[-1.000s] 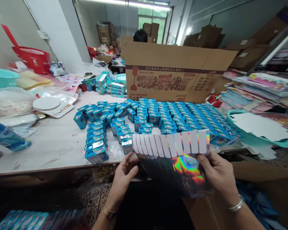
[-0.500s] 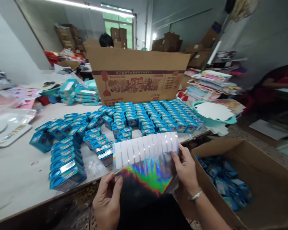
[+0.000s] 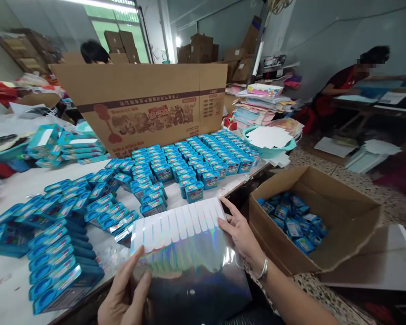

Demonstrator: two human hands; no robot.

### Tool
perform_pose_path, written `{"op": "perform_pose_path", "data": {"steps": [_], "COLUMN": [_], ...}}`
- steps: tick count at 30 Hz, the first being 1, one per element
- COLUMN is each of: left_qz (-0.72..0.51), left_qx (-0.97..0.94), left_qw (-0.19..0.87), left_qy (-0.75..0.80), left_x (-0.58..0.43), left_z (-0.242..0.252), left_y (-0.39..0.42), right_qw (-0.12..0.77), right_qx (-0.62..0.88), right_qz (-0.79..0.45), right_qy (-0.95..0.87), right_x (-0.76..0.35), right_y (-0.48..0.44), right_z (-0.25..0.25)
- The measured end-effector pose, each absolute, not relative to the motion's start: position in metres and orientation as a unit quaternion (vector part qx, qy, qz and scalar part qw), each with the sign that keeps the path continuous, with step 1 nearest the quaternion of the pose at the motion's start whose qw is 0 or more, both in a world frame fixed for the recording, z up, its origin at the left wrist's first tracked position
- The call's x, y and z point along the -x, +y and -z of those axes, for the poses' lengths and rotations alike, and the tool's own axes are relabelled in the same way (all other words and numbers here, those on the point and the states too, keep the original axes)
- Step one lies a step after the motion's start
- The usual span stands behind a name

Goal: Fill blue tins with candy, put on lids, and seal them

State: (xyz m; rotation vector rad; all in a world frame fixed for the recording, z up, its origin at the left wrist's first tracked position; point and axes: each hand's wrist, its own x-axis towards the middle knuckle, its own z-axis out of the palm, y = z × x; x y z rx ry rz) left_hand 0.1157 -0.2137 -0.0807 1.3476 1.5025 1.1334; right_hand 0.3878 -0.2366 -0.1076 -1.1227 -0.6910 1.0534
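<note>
A shiny holographic sticker sheet (image 3: 189,266) is stretched between my hands in front of the table edge. White strip-shaped areas run in a row along its top; the lower part is silvery and reflective. My left hand (image 3: 125,291) grips its left edge with thumb and fingers. At the upper right edge, my right hand (image 3: 242,234), with a bracelet on the wrist, is closed on the sheet. Just beyond stand many small blue boxes (image 3: 192,192) in rows, and more blue boxes (image 3: 59,266) are lined up to the left.
A large printed carton (image 3: 149,85) stands behind the rows. On the floor at right, an open cardboard box (image 3: 345,216) holds blue packets (image 3: 294,225). A teal basin (image 3: 246,131) with white paper sits at the table's far right. Two people are farther back, one partly hidden.
My view has turned to the right, bringing the seated person and more of the floor box in. The sheet has tilted, showing more of its silvery lower part; both hands still hold it.
</note>
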Motion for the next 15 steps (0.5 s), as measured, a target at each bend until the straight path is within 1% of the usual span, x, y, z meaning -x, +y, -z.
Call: {"op": "perform_pose_path", "data": {"steps": [2, 4, 7, 9, 12, 15], "left_qz": [-0.427, -0.435, -0.448, -0.449, -0.448, -0.45], "left_qx": [-0.53, -0.504, -0.491, -0.499, -0.518, -0.542], "left_qw": [0.429, 0.43, 0.422, 0.416, 0.383, 0.355], "left_qy": [0.594, 0.61, 0.617, 0.614, 0.62, 0.615], "left_x": [-0.111, -0.111, -0.116, -0.117, -0.111, -0.104], "left_z": [0.076, 0.071, 0.062, 0.056, 0.051, 0.052], "left_y": [-0.213, -0.214, -0.218, -0.218, -0.215, -0.213], "right_qw": [0.658, 0.643, 0.595, 0.543, 0.479, 0.466], "right_qx": [0.533, 0.574, 0.584, 0.581, 0.607, 0.613], "right_qz": [-0.424, -0.385, -0.413, -0.425, -0.347, -0.266], "right_qy": [-0.321, -0.33, -0.366, -0.432, -0.531, -0.579], "right_x": [-0.391, -0.397, -0.406, -0.409, -0.409, -0.411], "right_y": [-0.241, -0.246, -0.253, -0.258, -0.261, -0.259], "right_z": [0.104, 0.098, 0.085, 0.076, 0.067, 0.064]}}
